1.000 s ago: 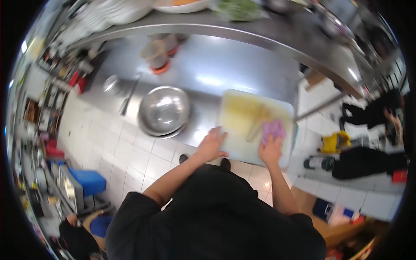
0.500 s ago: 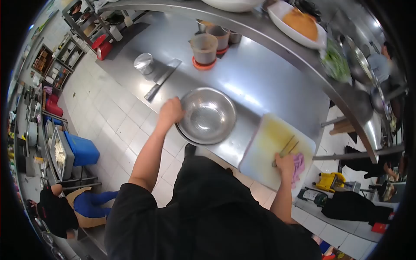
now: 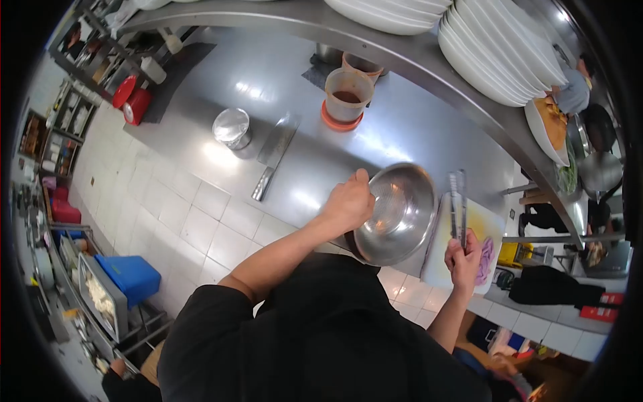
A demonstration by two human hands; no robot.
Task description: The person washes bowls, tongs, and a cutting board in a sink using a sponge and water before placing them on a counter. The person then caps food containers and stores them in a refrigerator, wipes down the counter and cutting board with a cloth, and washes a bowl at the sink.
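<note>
My left hand (image 3: 351, 201) is closed on the rim of a shiny metal mixing bowl (image 3: 402, 221), at the bowl's left side. Nothing shows inside the bowl. In my right hand (image 3: 463, 258) is a pair of metal tongs (image 3: 458, 208), its arms pointing away from me, slightly apart at the tips. The tongs are above a white cutting board (image 3: 439, 268) with a yellow stain. A crumpled purple bundle, seemingly a cloth (image 3: 485, 261), lies on the board beside my right hand.
A cleaver (image 3: 276, 154) lies on the steel table, near a foil-topped container (image 3: 232, 127). Behind stands a plastic tub with brown liquid (image 3: 348, 97) on an orange lid. An overhead shelf bears stacked white plates (image 3: 495, 53). A red scale (image 3: 132, 100) sits far left.
My left hand has moved the bowl to the right, up against the cutting board. The tongs in my right hand are raised and point forward. My view has shifted.
</note>
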